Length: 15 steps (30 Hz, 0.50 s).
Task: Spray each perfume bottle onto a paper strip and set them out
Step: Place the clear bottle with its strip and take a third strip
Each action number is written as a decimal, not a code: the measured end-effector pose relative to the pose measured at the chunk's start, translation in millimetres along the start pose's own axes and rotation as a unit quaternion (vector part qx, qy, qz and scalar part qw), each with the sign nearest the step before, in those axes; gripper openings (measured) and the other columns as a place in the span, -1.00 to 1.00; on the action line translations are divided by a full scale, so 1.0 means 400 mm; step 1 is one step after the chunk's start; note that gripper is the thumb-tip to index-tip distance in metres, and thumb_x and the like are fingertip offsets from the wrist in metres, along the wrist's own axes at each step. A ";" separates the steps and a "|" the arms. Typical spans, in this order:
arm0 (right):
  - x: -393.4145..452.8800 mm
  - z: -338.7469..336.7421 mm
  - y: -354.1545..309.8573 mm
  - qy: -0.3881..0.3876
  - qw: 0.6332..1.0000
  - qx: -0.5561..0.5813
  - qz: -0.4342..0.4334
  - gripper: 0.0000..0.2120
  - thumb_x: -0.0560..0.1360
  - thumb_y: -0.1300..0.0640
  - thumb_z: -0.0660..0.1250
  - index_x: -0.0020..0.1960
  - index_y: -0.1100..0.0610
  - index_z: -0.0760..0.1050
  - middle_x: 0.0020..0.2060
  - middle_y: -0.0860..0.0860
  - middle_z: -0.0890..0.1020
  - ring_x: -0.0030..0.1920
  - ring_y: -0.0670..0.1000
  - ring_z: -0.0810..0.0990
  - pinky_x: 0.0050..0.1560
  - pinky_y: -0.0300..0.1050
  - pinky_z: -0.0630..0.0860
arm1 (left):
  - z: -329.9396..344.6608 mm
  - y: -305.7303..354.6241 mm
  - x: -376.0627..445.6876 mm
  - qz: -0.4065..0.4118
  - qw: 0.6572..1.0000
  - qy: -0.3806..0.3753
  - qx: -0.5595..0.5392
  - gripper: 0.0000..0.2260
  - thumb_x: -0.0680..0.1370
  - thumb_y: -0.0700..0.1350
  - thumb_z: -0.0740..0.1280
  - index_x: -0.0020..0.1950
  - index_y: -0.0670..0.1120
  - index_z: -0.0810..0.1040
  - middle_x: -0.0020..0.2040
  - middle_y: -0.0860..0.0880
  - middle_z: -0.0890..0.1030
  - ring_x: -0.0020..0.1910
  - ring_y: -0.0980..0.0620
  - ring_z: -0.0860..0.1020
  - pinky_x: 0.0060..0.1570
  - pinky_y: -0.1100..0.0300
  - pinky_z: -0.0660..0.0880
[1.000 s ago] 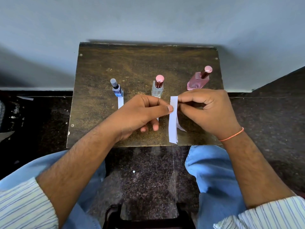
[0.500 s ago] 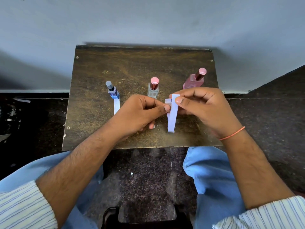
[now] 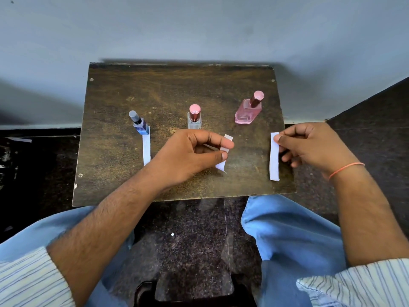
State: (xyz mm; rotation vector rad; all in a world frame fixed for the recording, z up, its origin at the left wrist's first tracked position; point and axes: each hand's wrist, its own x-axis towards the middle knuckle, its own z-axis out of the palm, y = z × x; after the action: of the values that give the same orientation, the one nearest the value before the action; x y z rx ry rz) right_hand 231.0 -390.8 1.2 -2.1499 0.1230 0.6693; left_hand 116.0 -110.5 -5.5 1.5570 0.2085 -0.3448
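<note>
Three perfume bottles stand in a row on the small wooden table: a blue bottle with a grey cap at the left, a clear bottle with a pink cap in the middle, a pink bottle at the right. One white paper strip lies flat in front of the blue bottle. My left hand pinches a second strip below the clear bottle. My right hand pinches a third strip by its top end, hanging near the table's right edge.
The table stands against a pale blue wall. Dark speckled stone floor lies around it. My knees in blue trousers sit close to the table's near edge. A dark stool rim shows at the bottom.
The two strips, held together between both hands before, have come apart. My right hand has carried one strip to the right, while my left hand keeps the other near the middle.
</note>
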 end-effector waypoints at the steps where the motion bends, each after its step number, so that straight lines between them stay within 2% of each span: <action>1: 0.005 0.000 0.003 0.009 1.000 -0.025 -0.004 -0.94 0.63 0.13 0.50 0.04 0.12 0.73 -0.22 0.09 0.77 -0.37 0.00 0.68 -0.40 -0.13 0.61 | 0.001 0.001 0.000 -0.001 1.000 0.002 -0.004 -0.77 0.57 -0.32 0.52 0.12 -0.02 0.77 0.12 -0.19 0.78 0.09 -0.08 0.73 0.35 -0.09 0.60; 3: 0.010 0.001 0.003 0.024 0.998 -0.059 -0.012 -0.95 0.62 0.09 0.51 -0.01 0.03 0.73 -0.24 0.05 0.76 -0.39 -0.01 0.66 -0.40 -0.11 0.59 | 0.004 0.004 -0.003 0.000 1.000 0.007 -0.013 -0.74 0.56 -0.33 0.52 0.13 0.00 0.76 0.12 -0.14 0.79 0.07 -0.08 0.72 0.36 -0.11 0.60; 6: 0.014 0.003 0.000 0.047 0.994 -0.099 -0.023 -0.95 0.59 0.05 0.54 -0.04 0.01 0.73 -0.26 0.02 0.76 -0.40 -0.02 0.67 -0.44 -0.16 0.62 | 0.000 -0.001 -0.003 -0.002 1.000 0.009 -0.019 -0.71 0.56 -0.31 0.54 0.15 0.04 0.78 0.14 -0.03 0.80 0.04 -0.26 0.67 0.41 -0.27 0.54; 8: 0.012 0.007 -0.003 0.061 0.990 -0.122 -0.034 -0.95 0.58 0.04 0.55 -0.03 -0.01 0.72 -0.24 0.01 0.76 -0.36 0.00 0.70 -0.40 -0.13 0.65 | -0.005 -0.007 0.000 -0.006 1.000 0.007 -0.027 -0.69 0.56 -0.27 0.56 0.19 0.10 0.78 0.11 -0.15 0.79 -0.02 -0.23 0.56 0.30 -0.29 0.52; 11: 0.009 0.009 -0.008 0.079 0.985 -0.148 -0.042 -0.94 0.58 0.03 0.56 -0.04 -0.05 0.70 -0.20 -0.01 0.76 -0.29 0.02 0.74 -0.28 -0.05 0.70 | -0.012 -0.007 0.000 -0.005 0.999 0.003 -0.031 -0.65 0.56 -0.21 0.57 0.23 0.19 0.75 0.08 -0.48 0.68 -0.04 -0.23 0.52 0.14 -0.17 0.43; 13: 0.009 0.010 -0.009 0.085 0.983 -0.156 -0.043 -0.94 0.58 0.02 0.56 -0.04 -0.07 0.69 -0.18 -0.01 0.76 -0.26 0.04 0.76 -0.22 -0.02 0.71 | -0.015 -0.005 -0.002 -0.004 1.000 0.003 -0.030 -0.65 0.56 -0.19 0.57 0.23 0.21 0.75 0.04 -0.50 0.68 -0.06 -0.23 0.55 0.12 -0.19 0.48; 15: 0.009 0.009 -0.008 0.091 0.983 -0.156 -0.046 -0.95 0.57 0.04 0.56 -0.02 -0.04 0.71 -0.18 -0.01 0.76 -0.27 0.06 0.76 -0.21 -0.03 0.70 | -0.016 -0.003 -0.004 -0.004 1.000 0.001 -0.026 -0.65 0.57 -0.17 0.57 0.24 0.22 0.74 0.03 -0.49 0.69 -0.06 -0.24 0.57 0.16 -0.32 0.56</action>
State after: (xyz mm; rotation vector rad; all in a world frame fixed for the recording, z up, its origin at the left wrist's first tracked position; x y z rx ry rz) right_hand 233.4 -385.4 -0.2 -2.5003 0.0156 0.4604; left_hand 114.6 -104.1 -6.2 1.5056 0.2234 -0.3420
